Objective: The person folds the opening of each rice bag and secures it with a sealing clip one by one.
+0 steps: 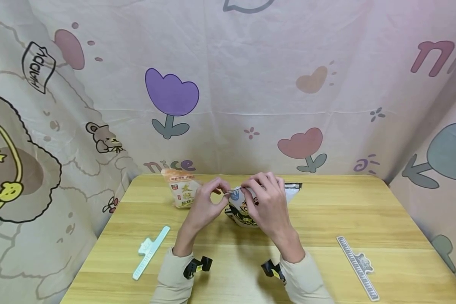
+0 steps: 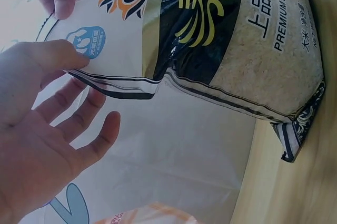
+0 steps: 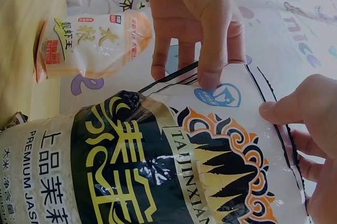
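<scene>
A bag of jasmine rice (image 1: pixel 247 218) with a black band and yellow lettering stands upright on the table, its clear lower part showing the grains (image 2: pixel 263 61). My left hand (image 1: pixel 209 202) pinches the bag's top left corner between thumb and fingers; the other fingers are spread behind it in the left wrist view. Along the top edge, my right hand (image 1: pixel 267 202) pinches the white strip, thumb in front and fingers behind (image 3: pixel 310 150). The top edge looks dark and jagged near the right thumb. Whether the mouth is parted, I cannot tell.
An orange and white snack-like packet (image 1: pixel 180 190) stands behind the left hand. A pale green long-bar clip (image 1: pixel 150 253) lies at the left, a grey one (image 1: pixel 359 268) at the right. A printed curtain (image 1: pixel 228 84) hangs behind the wooden table (image 1: pixel 319 228).
</scene>
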The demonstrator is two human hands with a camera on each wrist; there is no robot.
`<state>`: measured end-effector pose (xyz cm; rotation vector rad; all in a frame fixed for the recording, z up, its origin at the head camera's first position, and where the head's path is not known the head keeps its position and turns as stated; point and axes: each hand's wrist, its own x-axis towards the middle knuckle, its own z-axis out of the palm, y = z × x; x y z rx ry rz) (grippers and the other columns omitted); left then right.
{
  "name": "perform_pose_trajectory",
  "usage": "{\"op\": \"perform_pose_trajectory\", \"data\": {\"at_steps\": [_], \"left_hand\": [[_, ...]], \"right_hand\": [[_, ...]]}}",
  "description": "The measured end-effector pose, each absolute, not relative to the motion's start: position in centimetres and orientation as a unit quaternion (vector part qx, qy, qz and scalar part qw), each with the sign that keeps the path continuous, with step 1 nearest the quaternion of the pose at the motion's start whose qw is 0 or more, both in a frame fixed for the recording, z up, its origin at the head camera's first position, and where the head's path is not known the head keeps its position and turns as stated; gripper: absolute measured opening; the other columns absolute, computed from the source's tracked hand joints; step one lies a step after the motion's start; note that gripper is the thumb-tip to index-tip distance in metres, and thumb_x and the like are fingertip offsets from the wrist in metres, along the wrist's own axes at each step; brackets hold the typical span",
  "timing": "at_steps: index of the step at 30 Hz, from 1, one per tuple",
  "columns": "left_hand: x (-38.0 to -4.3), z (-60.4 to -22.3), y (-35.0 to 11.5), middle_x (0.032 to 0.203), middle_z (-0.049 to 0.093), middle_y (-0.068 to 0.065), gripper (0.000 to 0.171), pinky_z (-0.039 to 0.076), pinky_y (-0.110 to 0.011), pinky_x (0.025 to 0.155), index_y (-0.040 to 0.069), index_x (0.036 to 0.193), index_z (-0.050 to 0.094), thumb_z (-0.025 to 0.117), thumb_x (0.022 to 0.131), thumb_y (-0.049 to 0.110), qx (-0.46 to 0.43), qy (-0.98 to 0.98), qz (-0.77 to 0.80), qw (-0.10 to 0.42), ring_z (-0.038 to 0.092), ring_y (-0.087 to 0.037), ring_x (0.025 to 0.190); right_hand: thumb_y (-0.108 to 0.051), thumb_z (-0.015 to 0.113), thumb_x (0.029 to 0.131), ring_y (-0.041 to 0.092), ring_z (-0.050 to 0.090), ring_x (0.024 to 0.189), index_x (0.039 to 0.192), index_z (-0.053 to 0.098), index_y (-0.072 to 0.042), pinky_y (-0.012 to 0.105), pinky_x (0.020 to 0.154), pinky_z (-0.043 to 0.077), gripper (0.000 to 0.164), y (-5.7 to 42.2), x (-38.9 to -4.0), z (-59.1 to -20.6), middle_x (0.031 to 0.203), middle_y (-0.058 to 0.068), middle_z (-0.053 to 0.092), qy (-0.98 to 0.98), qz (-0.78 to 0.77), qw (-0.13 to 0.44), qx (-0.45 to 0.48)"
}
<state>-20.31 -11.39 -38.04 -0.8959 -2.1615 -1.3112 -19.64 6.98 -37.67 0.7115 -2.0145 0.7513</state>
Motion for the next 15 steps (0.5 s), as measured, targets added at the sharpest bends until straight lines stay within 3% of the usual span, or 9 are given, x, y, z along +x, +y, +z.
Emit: {"op": "perform_pose_trajectory", "data": {"at_steps": [4, 15], "left_hand": [[-20.1, -37.8, -11.4, 0.086, 0.064, -0.011, 0.022, 0.053, -0.039, 0.07, -0.001, 0.082, 0.059, 0.064, 0.07, -0.019, -0.319, -0.789, -0.475, 0.224, 0.061, -0.025, 0.078], [-21.9, -40.2, -12.5, 0.091, 0.064, 0.004, 0.026, 0.053, -0.041, 0.075, 0.013, 0.084, 0.06, 0.066, 0.072, -0.01, -0.315, -0.791, -0.482, 0.206, 0.061, -0.012, 0.085]], "right_hand": [[-0.009, 0.073, 0.079, 0.018, 0.049, 0.083, 0.086, 0.07, -0.013, 0.039, 0.074, 0.032, 0.009, 7.0, -19.7, -37.7, 0.09, -0.003, 0.061, -0.803, 0.305, 0.427, 0.282], [-0.007, 0.072, 0.083, 0.016, 0.051, 0.086, 0.089, 0.071, -0.013, 0.036, 0.073, 0.032, 0.009, 8.3, -19.3, -36.8, 0.091, -0.004, 0.063, -0.816, 0.313, 0.393, 0.287]]}}
